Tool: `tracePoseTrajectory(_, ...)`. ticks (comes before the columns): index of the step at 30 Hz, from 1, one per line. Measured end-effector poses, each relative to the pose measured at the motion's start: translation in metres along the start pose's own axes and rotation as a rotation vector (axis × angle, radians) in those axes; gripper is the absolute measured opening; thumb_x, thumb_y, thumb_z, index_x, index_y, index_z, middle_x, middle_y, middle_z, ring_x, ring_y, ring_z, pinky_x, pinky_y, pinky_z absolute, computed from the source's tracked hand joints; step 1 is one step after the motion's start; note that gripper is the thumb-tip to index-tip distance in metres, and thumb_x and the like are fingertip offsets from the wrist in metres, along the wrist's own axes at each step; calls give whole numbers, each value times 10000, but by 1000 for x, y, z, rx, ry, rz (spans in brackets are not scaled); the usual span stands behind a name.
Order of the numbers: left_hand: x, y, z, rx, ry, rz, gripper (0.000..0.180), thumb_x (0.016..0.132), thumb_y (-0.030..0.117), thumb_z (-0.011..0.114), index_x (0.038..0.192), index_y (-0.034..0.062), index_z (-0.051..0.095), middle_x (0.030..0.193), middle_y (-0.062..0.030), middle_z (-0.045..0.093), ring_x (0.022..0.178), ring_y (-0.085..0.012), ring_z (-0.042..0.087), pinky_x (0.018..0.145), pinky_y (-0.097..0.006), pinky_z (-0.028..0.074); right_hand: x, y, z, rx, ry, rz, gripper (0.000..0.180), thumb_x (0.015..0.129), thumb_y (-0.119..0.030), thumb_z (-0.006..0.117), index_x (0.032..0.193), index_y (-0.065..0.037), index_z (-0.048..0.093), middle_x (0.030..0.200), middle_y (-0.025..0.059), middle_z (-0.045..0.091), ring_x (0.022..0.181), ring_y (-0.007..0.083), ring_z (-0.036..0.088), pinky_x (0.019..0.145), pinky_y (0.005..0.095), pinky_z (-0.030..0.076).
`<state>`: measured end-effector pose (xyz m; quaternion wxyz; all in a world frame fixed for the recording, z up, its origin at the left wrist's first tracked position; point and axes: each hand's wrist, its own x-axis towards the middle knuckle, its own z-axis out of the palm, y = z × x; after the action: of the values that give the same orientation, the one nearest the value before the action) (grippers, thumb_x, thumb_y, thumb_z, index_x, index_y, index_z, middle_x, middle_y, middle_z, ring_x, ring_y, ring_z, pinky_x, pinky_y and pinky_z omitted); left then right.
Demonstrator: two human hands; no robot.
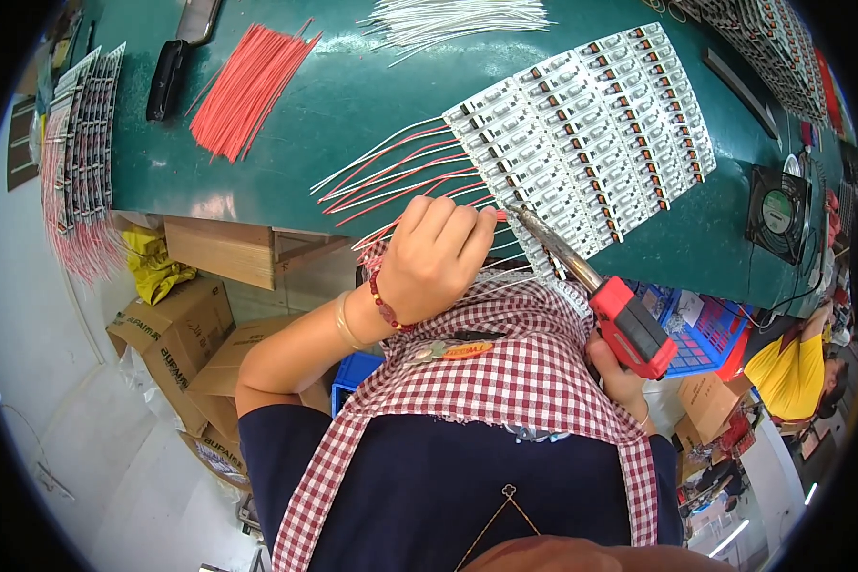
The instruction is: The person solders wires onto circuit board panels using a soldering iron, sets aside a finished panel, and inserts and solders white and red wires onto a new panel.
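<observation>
A white panel of small circuit boards (582,133) lies slanted on the green table. Red and white wires (400,162) stick out from its left edge. At the panel's lower left edge, my left hand (439,248) is closed, with red wire (499,216) at its fingertips. My right hand (618,377), partly hidden by the handle, grips a soldering iron (634,329) with a red and black handle. The iron's metal tip reaches the panel's edge close to my left fingertips. Whether the tip touches a wire I cannot tell.
Loose red wires (253,91) and white wires (453,21) lie further back. Wired panels (81,153) overhang the table's left end. More panels (767,48) are stacked far right, near a black fan (777,213). A blue basket (705,329) and a co-worker (786,377) are at right.
</observation>
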<state>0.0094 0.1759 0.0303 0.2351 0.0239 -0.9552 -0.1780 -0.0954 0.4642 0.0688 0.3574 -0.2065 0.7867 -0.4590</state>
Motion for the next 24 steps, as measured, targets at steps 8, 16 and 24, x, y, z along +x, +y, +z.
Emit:
tracePoseTrajectory(8,1,2,-1,8,-34,-29,191,760,46,670,931,-38,659,772,-56,534,686,-188,502,613,-326,382,3,-4,-3,-95,-63,-87,109,862,-24,664,964,11,647,840,37,645,757,124,602,683,276,481)
tracePoseTrajectory(16,2,5,-2,0,-77,-69,240,722,32,671,954,-32,675,818,-59,583,708,-198,526,626,-331,384,-2,-5,-1,-1,29,15,149,731,-18,703,876,6,680,792,102,662,694,224,646,644,316,504)
tracePoseTrajectory(24,1,3,0,-26,27,-47,255,696,26,669,948,-13,682,827,-52,590,701,-195,529,632,-323,391,-10,2,-3,-3,49,7,157,736,-47,713,882,3,683,773,97,664,683,225,647,647,320,507)
